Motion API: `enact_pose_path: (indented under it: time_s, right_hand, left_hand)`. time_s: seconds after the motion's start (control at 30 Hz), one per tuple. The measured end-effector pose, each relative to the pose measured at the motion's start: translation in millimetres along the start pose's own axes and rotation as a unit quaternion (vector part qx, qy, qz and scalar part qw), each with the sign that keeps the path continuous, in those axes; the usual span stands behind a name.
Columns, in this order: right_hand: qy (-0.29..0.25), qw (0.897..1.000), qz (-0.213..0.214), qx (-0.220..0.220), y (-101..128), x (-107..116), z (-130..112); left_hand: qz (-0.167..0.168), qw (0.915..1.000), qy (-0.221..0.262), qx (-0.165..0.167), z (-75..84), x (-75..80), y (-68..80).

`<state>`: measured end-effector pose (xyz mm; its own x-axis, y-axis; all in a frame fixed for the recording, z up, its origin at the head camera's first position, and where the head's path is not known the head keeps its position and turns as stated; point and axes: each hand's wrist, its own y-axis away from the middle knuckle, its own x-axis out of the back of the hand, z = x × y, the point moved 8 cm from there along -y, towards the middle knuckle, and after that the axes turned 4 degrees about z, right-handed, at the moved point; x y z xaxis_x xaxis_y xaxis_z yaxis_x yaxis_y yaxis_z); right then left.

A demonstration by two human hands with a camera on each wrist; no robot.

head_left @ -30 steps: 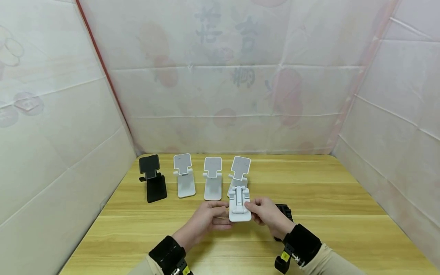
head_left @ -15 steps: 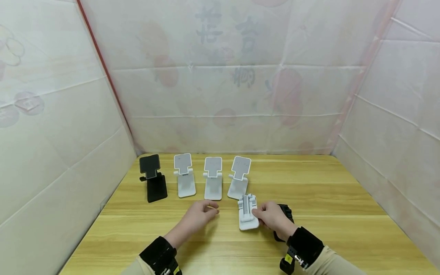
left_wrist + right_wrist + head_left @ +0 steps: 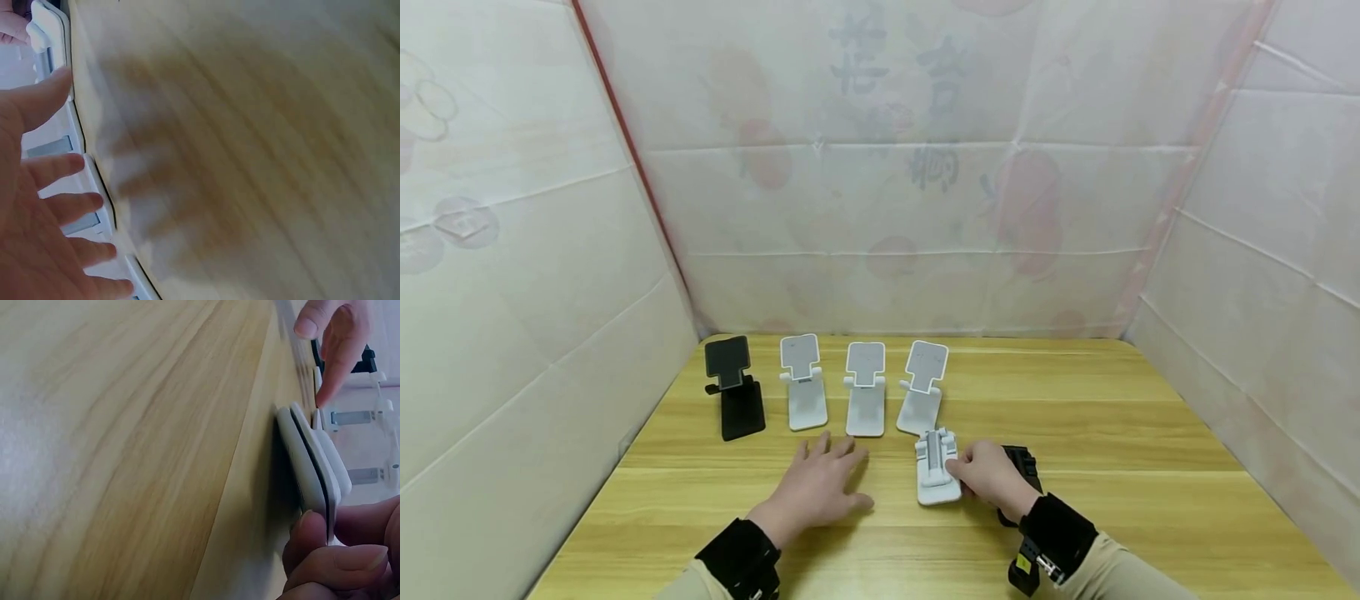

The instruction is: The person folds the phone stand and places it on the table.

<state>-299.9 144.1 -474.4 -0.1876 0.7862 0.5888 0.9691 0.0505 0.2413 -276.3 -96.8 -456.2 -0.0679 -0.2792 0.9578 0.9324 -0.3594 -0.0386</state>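
Observation:
A folded white phone stand (image 3: 937, 487) is pinched at its right edge by my right hand (image 3: 996, 477), thumb on top and fingers below. In the right wrist view this stand (image 3: 312, 464) lies nearly flat, close to the table surface. My left hand (image 3: 814, 487) is spread over the table to the left, apart from the stand and holding nothing. The left wrist view shows its fingers (image 3: 59, 165) straight and separate, with their shadow on the wood. Behind it stand unfolded white phone stands, one on the left (image 3: 807, 406), one in the middle (image 3: 865, 412) and one on the right (image 3: 919, 411).
An unfolded black phone stand (image 3: 742, 410) is at the far left of the row. Another black object (image 3: 1022, 461) lies partly hidden behind my right wrist. The wooden table (image 3: 1135, 467) is bounded by pale fabric walls (image 3: 880, 283) at the back and sides.
My right hand has lowered the folded white stand toward the table, slightly right and nearer. My left hand has come away from it to the left and spread its fingers.

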Motion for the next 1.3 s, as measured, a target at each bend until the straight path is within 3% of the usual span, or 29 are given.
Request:
enact_pose_path:
  time_s: [0.4, 0.8, 1.07, 1.3]
  right_hand:
    - [0.092, 0.995, -0.004, 0.029, 0.5, -2.1, -3.6]
    - [0.123, 0.989, 0.055, 0.062, -5.3, 22.2, -11.0]
    - [0.101, 0.989, 0.068, 0.080, -21.1, 37.9, -16.7]
    - [0.046, 0.996, 0.052, 0.063, -34.7, 46.1, -20.6]
  left_hand:
    - [-0.043, 0.9981, -0.013, 0.041, -9.3, -2.1, 6.7]
    - [-0.028, 0.9982, -0.054, 0.002, -9.2, -1.7, 8.8]
    - [-0.027, 0.9978, -0.061, -0.002, -11.9, -6.8, 8.4]
    - [-0.022, 0.9973, -0.069, -0.006, -11.6, -5.3, 9.3]
